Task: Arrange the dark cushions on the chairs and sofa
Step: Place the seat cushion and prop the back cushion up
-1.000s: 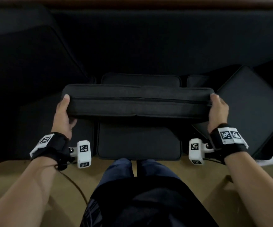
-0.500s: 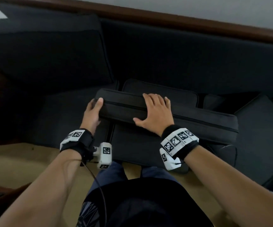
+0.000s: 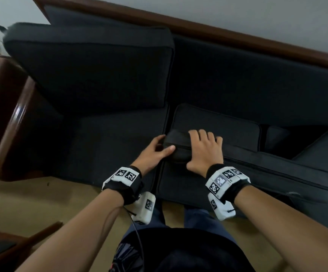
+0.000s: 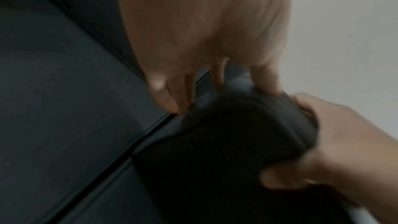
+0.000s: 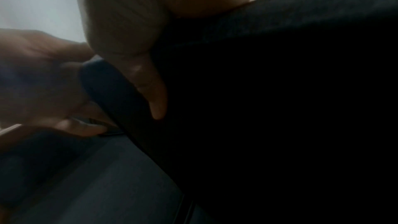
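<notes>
A long dark cushion (image 3: 267, 169) with a zip along its edge stands on its side on the sofa's seat (image 3: 110, 150), over the middle seat cushion (image 3: 218, 124). Both hands are at its left end. My left hand (image 3: 157, 150) grips the end, thumb on the front face and fingers behind. My right hand (image 3: 204, 148) lies over the top edge right beside it, fingers curled over the back and thumb on the front. In the left wrist view the left fingers (image 4: 178, 94) touch the cushion (image 4: 215, 142). The right wrist view shows the right thumb (image 5: 152, 94) pressed on the cushion (image 5: 269, 108).
A thick back cushion (image 3: 90, 71) leans at the sofa's left end beside a glossy wooden armrest (image 3: 11, 118). Another dark cushion (image 3: 320, 152) is propped at the right. A wooden rail (image 3: 237, 36) tops the backrest. Beige floor (image 3: 41, 203) and another chair's frame (image 3: 11, 250) lie at my lower left.
My right hand left the cushion's right end and slid to the left end beside the left hand. The cushion came down onto the seat, and my view turned left.
</notes>
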Demonstrator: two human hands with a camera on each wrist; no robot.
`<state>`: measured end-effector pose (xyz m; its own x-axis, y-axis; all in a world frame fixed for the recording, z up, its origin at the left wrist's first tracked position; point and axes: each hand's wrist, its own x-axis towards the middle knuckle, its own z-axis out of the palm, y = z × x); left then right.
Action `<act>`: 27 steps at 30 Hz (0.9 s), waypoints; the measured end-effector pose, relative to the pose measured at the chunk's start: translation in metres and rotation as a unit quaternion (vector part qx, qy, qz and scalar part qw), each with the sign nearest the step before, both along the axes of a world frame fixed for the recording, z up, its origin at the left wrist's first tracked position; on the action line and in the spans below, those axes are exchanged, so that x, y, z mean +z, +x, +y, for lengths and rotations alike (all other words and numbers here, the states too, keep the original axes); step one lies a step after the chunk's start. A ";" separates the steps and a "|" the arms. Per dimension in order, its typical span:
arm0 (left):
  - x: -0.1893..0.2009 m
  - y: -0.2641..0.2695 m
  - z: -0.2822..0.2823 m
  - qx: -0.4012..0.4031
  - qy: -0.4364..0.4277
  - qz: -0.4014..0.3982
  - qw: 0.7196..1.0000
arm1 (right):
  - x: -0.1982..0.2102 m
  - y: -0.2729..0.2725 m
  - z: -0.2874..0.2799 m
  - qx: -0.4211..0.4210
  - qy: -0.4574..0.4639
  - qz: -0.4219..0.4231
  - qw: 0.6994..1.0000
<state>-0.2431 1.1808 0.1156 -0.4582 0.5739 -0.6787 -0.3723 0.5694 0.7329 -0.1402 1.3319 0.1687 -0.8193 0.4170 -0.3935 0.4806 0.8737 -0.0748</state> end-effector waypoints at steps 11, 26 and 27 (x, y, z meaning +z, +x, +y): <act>0.071 -0.042 0.013 -0.246 0.048 0.235 0.939 | 0.086 0.007 0.031 -0.090 -0.147 0.177 0.969; 0.158 0.022 0.127 -0.310 -0.059 0.564 0.763 | 0.125 0.060 0.105 -0.129 -0.136 0.196 0.962; 0.159 0.032 0.140 -0.325 -0.058 0.562 0.759 | 0.128 0.061 0.107 -0.097 -0.100 0.190 0.972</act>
<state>-0.2116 1.3209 0.2744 -0.4309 0.8927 -0.1319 0.8368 0.4500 0.3119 -0.0790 1.4386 0.2972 -0.8345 0.5248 -0.1678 0.5400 0.7184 -0.4385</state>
